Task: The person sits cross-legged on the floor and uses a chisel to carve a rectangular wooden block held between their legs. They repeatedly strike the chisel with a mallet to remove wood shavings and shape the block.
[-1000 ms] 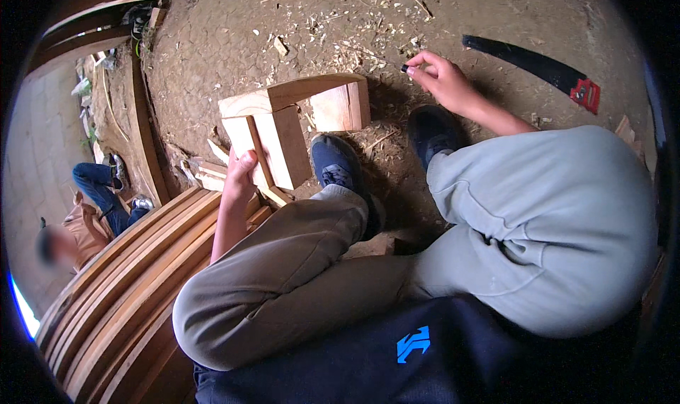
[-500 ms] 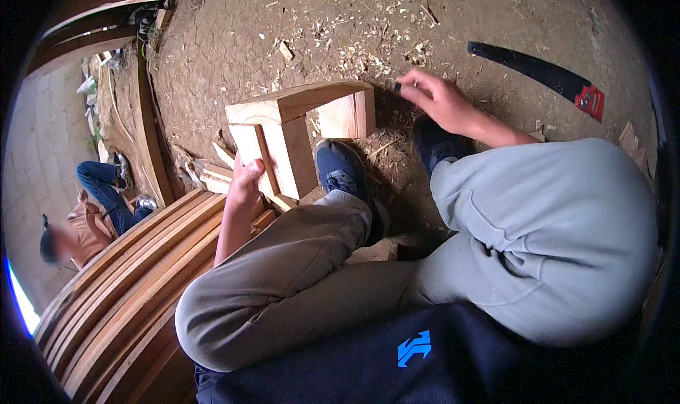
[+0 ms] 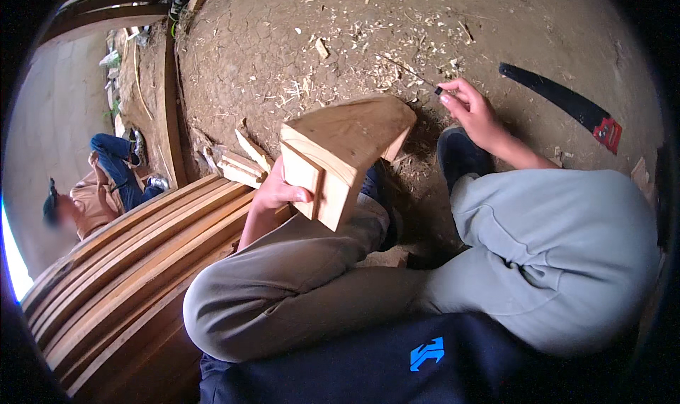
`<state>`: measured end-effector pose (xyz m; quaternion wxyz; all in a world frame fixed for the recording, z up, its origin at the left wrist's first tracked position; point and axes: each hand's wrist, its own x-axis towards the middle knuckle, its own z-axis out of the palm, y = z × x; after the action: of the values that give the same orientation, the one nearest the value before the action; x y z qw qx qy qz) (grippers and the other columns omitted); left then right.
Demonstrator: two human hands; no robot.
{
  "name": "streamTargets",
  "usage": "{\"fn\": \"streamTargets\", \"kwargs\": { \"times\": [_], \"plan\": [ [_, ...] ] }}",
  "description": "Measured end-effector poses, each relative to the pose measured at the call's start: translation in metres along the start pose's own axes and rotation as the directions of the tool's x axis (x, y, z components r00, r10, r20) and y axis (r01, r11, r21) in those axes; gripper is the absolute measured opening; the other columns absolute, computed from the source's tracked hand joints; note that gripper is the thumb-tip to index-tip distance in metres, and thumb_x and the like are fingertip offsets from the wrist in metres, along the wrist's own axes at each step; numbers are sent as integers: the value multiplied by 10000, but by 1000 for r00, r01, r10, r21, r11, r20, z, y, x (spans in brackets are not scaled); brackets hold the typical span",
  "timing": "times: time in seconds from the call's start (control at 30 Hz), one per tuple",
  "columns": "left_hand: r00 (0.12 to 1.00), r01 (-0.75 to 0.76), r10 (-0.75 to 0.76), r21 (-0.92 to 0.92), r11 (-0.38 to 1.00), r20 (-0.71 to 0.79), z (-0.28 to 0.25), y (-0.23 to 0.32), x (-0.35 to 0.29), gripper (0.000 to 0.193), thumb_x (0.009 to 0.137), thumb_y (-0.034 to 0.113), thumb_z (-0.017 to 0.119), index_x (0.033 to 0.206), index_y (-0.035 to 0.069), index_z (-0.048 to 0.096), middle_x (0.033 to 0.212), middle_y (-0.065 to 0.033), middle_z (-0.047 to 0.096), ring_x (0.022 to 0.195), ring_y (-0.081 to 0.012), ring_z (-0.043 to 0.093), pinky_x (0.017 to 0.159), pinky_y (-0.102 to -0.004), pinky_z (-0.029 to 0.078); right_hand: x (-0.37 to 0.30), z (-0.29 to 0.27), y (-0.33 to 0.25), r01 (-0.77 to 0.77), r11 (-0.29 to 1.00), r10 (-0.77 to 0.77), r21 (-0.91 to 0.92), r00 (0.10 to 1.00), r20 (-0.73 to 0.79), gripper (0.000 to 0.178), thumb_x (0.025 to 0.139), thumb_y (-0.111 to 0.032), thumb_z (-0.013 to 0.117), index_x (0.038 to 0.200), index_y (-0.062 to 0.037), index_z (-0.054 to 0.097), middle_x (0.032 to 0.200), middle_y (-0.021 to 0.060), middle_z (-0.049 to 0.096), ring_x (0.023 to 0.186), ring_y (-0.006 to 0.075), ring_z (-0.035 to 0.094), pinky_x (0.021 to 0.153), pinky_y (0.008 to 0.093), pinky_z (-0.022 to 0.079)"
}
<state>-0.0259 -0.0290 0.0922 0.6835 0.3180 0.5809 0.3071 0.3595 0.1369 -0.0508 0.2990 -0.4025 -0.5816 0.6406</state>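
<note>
My left hand (image 3: 275, 195) grips the near end of a pale wooden assembly (image 3: 347, 124), its thumb against a small board (image 3: 301, 169) fixed to the end block. A broad top plank spans between two upright blocks, like a low stool. The piece is tilted, with its top turned up toward me. Beyond its far end, my right hand (image 3: 474, 114) pinches the black end of a thin rod (image 3: 407, 70), which points away to the left. What kind of tool the rod is, I cannot tell. My shoes show under and beside the wood.
A handsaw (image 3: 556, 96) with a black blade and red handle lies on the dirt floor at right. Stacked planks (image 3: 142, 252) fill the lower left. Offcuts (image 3: 244, 164) and wood shavings litter the ground. Another person (image 3: 92, 198) sits at far left.
The wooden assembly has been raised and tilted by my left hand, its top now facing me more. My right hand has turned, bringing the thin rod into sight.
</note>
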Motion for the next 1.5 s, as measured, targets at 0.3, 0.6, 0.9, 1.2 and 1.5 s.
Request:
{"fn": "streamTargets", "kwargs": {
  "times": [0.3, 0.6, 0.9, 1.2, 1.5],
  "plan": [
    [992, -6, -6, 88, 996, 127, -1, -5, 2, 1112, 530, 277, 1047, 1425, -25, 460, 1279, -79, 620, 1201, -177, 563, 1064, -355, 430, -1, -6, -20, -51, 999, 51, 0, 995, 81, 258, 1022, -155, 645, 1245, -46, 577, 1012, 18, 649, 949, 73, 598, 828, 265, 484],
    [993, -12, 4, 70, 997, 122, -1, -6, 2, 1116, 526, 287, 1053, 1424, -15, 462, 1276, -72, 626, 1198, -179, 566, 1066, -346, 429, -14, -5, -16, -60, 998, 66, -29, 959, 275, 265, 1035, -138, 598, 1281, -41, 584, 953, -19, 592, 874, 41, 533, 758, 247, 458],
    [994, -19, 11, 72, 997, 109, 1, -5, 2, 1087, 555, 265, 1039, 1427, -14, 452, 1262, -71, 633, 1185, -175, 579, 1051, -352, 452, -23, 2, -22, 82, 992, -47, -95, 946, 322, 257, 1048, -175, 598, 1241, -7, 629, 1130, 110, 713, 1093, 168, 678, 945, 360, 544],
    [998, -17, 15, 44, 999, 54, 8, 2, 1, 1114, 580, 375, 1018, 1444, -22, 437, 1298, -90, 618, 1204, -198, 585, 1024, -363, 475, -15, 7, -25, 189, 907, -129, -377, 975, 181, 239, 1020, -233, 622, 1179, -56, 656, 944, 191, 733, 868, 342, 738, 751, 402, 556],
    [998, -41, 42, -3, 999, 54, 13, 3, 8, 1157, 613, 436, 989, 1469, -61, 390, 1316, -120, 612, 1206, -211, 599, 1042, -380, 471, -17, 2, -12, 114, 877, -91, -467, 993, 72, 219, 1022, -212, 615, 1138, -30, 650, 944, 187, 716, 864, 337, 720, 755, 400, 534]
  ]
}}
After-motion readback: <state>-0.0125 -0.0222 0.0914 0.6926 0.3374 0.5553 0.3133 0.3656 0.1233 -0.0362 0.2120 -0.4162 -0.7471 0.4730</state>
